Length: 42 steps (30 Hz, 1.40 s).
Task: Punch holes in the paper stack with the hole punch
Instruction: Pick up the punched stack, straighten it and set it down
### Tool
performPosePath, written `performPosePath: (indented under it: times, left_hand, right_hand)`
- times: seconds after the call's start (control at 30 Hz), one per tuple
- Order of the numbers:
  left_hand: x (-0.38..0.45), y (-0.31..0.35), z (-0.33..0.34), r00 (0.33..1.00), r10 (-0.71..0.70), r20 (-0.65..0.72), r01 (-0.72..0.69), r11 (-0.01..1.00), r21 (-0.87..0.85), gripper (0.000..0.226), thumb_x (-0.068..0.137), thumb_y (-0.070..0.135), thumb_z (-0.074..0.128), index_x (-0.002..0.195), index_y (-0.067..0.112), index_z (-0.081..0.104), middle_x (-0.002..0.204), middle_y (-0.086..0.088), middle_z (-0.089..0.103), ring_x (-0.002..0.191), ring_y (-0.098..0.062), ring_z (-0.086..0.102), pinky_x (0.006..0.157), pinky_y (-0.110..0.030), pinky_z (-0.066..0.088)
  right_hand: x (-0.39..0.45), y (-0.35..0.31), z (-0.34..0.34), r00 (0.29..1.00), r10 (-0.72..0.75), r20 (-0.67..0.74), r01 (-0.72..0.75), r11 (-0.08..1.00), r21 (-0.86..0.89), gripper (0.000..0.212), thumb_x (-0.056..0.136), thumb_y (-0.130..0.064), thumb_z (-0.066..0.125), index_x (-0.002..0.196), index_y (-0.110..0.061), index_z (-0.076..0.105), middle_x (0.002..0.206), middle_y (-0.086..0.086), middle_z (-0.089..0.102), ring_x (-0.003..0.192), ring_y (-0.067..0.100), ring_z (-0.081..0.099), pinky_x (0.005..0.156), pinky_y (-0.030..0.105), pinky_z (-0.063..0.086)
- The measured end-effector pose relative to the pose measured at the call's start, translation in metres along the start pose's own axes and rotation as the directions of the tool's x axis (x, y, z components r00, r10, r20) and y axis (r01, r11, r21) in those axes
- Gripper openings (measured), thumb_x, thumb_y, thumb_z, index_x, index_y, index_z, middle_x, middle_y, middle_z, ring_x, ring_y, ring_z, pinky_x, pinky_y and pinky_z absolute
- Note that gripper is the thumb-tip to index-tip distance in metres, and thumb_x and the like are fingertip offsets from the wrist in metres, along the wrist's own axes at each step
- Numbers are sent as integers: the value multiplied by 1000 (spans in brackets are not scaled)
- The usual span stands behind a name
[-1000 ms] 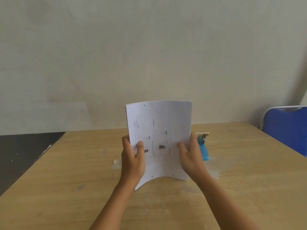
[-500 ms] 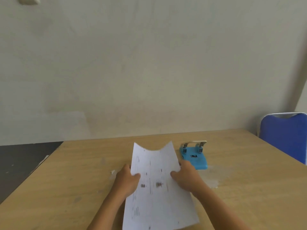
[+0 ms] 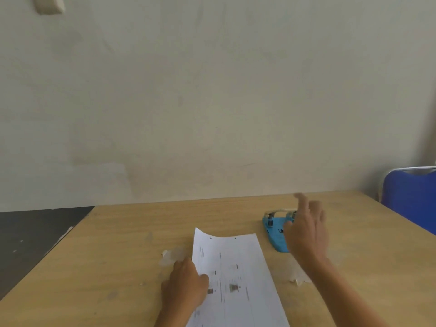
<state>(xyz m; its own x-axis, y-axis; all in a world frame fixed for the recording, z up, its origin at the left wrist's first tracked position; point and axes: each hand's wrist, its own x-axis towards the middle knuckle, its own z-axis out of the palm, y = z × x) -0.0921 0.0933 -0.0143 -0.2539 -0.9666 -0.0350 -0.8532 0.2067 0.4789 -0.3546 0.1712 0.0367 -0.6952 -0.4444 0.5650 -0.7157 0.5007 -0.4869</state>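
Observation:
A white printed paper stack (image 3: 236,274) lies flat on the wooden table (image 3: 122,256), its far edge showing two small punched holes and curling up at the left corner. My left hand (image 3: 186,284) grips the stack's left edge, thumb on top. A blue hole punch (image 3: 274,230) with metal fittings sits to the right of the paper's far end. My right hand (image 3: 305,232) hovers over the punch's right side with fingers spread, holding nothing; it hides part of the punch.
A blue chair (image 3: 412,199) stands past the table's right edge. Patches of torn tape residue (image 3: 172,254) mark the tabletop left of the paper and near my right wrist. A plain wall rises behind the table; dark floor lies at left.
The paper went from upright in both hands to lying flat on the table. My right hand let go of it and moved right, over the hole punch.

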Motion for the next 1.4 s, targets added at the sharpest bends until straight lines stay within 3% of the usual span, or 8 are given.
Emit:
performPosePath:
  times: [0.13, 0.23, 0.33, 0.53, 0.77, 0.93, 1.13, 1.4]
  left_hand:
    - [2, 3, 2, 998, -57, -34, 59, 996, 61, 47, 89, 52, 53, 125, 23, 46, 128, -1, 47, 119, -22, 51, 95, -37, 48]
    - [5, 5, 0, 996, -86, -24, 87, 995, 55, 55, 88, 56, 54, 131, 25, 41, 132, -1, 43, 122, -22, 49, 95, -35, 46]
    - [7, 3, 2, 998, -66, 2, 66, 996, 56, 56, 88, 54, 53, 135, 25, 42, 135, -2, 43, 126, -24, 48, 98, -39, 46]
    - [7, -2, 4, 998, -61, -8, 62, 996, 59, 54, 90, 52, 52, 136, 25, 45, 133, -1, 43, 124, -23, 49, 95, -38, 47]
    - [5, 3, 3, 995, -90, -32, 91, 995, 46, 56, 91, 55, 54, 138, 28, 43, 135, 2, 41, 123, -18, 47, 96, -35, 43]
    - [8, 8, -1, 990, -141, -8, 142, 988, 61, 58, 90, 56, 56, 140, 31, 41, 139, 3, 40, 127, -17, 45, 103, -37, 44]
    - [11, 7, -1, 986, -163, 27, 158, 979, 132, 63, 90, 59, 51, 144, 30, 39, 143, -1, 37, 132, -20, 44, 104, -38, 41]
    - [13, 6, 8, 988, -153, -1, 153, 982, 108, 67, 91, 59, 53, 149, 29, 35, 142, -1, 39, 127, -20, 47, 103, -38, 46]
  right_hand:
    - [40, 2, 5, 954, -176, 242, 243, 928, -283, 66, 92, 1, 53, 148, -32, 46, 155, -2, 43, 140, 23, 40, 104, 44, 43]
    - [56, 0, 17, 910, -225, 349, 338, 889, -309, 56, 92, 6, 50, 131, -30, 66, 127, -3, 69, 111, 21, 66, 82, 34, 54]
    - [68, -17, 23, 902, -295, 316, 395, 858, -327, 46, 87, 5, 52, 111, -29, 73, 100, 5, 75, 87, 28, 72, 59, 31, 46]
    - [78, -79, 46, 873, -383, 303, 460, 852, -250, 35, 82, 1, 55, 104, -22, 71, 78, 4, 62, 66, 30, 58, 54, 31, 38]
    - [56, -118, 91, 800, -500, 331, 568, 809, -151, 45, 81, 2, 64, 114, -28, 69, 97, 0, 73, 72, 26, 60, 56, 34, 38]
    - [42, -134, 111, 772, -520, 365, 601, 784, -153, 21, 87, 1, 62, 100, -16, 63, 90, 0, 70, 71, 21, 60, 60, 32, 49]
    - [35, -145, 114, 751, -564, 344, 619, 782, -72, 22, 91, -2, 54, 103, -14, 67, 104, 7, 73, 96, 33, 69, 67, 37, 45]
    - [36, -133, 116, 728, -614, 304, 640, 768, 18, 20, 83, 7, 65, 92, -10, 62, 75, 1, 48, 68, 23, 44, 56, 35, 36]
